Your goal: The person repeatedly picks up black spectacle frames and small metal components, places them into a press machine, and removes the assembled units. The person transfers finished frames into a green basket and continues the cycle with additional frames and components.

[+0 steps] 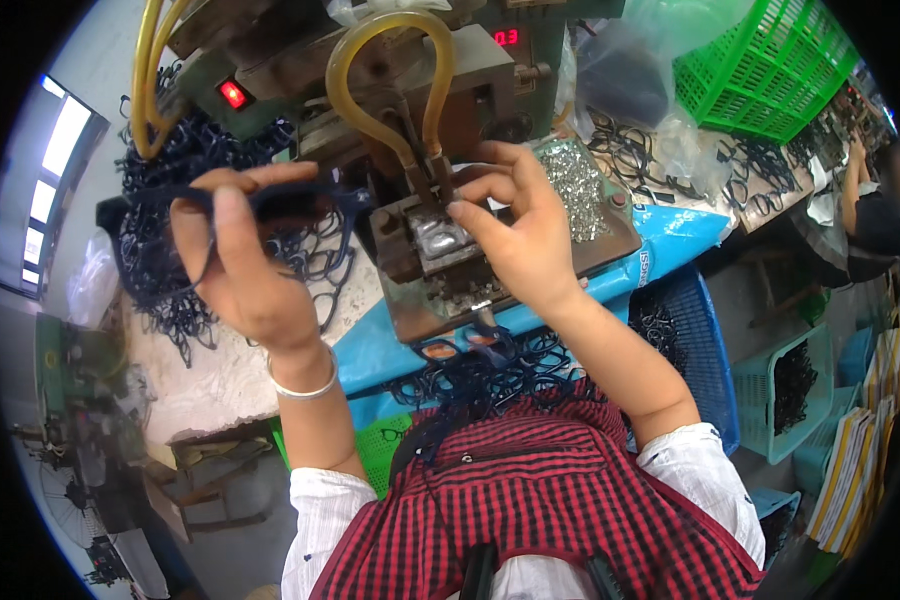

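Left hand (235, 265) raised, grip pinched on a dark blue glasses frame (285, 200) held level between thumb and fingers. Right hand (515, 225) just beside it, to the right, fingertips pressed together over the metal block (440, 240) of a small press machine (400, 110) (whether anything tiny sits between those fingertips, cannot tell). Curved yellow hose (390, 70) looping directly above the right grip. Heap of small silvery metal parts (575, 185) just right of the right grip, on the machine's tray. Pile of dark frames (160, 270) behind and below the left grip, spread on the counter (220, 375). More frames (490, 365) below both grips, in a blue basket (705, 350) near the lap. Green basket (770, 70) well off to the upper right.
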Tool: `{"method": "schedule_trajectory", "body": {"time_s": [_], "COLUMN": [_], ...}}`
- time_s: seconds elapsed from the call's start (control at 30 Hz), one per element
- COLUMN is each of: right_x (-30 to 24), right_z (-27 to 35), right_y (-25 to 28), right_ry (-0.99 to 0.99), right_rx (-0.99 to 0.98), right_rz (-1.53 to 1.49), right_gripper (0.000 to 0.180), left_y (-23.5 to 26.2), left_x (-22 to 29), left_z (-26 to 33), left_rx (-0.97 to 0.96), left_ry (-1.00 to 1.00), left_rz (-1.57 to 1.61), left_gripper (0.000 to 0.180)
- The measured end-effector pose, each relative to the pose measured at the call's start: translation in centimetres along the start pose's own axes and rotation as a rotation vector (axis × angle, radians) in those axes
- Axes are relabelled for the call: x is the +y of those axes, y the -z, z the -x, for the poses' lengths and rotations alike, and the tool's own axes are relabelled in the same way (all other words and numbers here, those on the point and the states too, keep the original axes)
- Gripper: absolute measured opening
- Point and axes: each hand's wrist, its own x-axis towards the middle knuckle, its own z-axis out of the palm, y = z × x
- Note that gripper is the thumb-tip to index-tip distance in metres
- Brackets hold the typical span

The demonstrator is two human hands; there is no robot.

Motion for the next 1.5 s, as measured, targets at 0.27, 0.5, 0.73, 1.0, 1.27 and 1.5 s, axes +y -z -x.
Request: {"method": "schedule_trajectory", "body": {"time_s": [0.27, 0.5, 0.73, 1.0, 1.27, 1.5], "right_x": [-1.3, -0.2, 8.7, 8.1, 3.9, 0.9], "right_z": [0.3, 0.2, 0.3, 1.0, 0.7, 0.4], "right_y": [-1.2, 1.8, 8.3, 9.3, 6.4, -0.8], "right_ry": [-0.050, -0.058, 0.095, 0.248, -0.036, 0.117], "right_rx": [0.017, -0.058, -0.009, 0.270, 0.218, 0.143], "right_rz": [-0.100, 0.209, 1.223, 0.927, 0.406, 0.146], "right_gripper": [0.060, 0.045, 0.023, 0.007, 0.016, 0.014], "left_y": [0.6, 1.3, 1.3, 2.7, 3.2, 0.5], "left_x": [0.9, 3.4, 2.9, -1.1, -0.1, -0.8], "left_z": [0.2, 7.4, 3.1, 3.4, 5.7, 1.6], "left_rx": [-0.024, -0.412, -0.133, -0.121, 0.049, 0.083], "left_ry": [0.041, 0.722, 0.045, 0.004, 0.266, -0.016], "left_rz": [0.001, 0.476, 0.028, -0.054, 0.099, -0.102], "left_gripper": [0.020, 0.022, 0.024, 0.021, 0.019, 0.018]}}
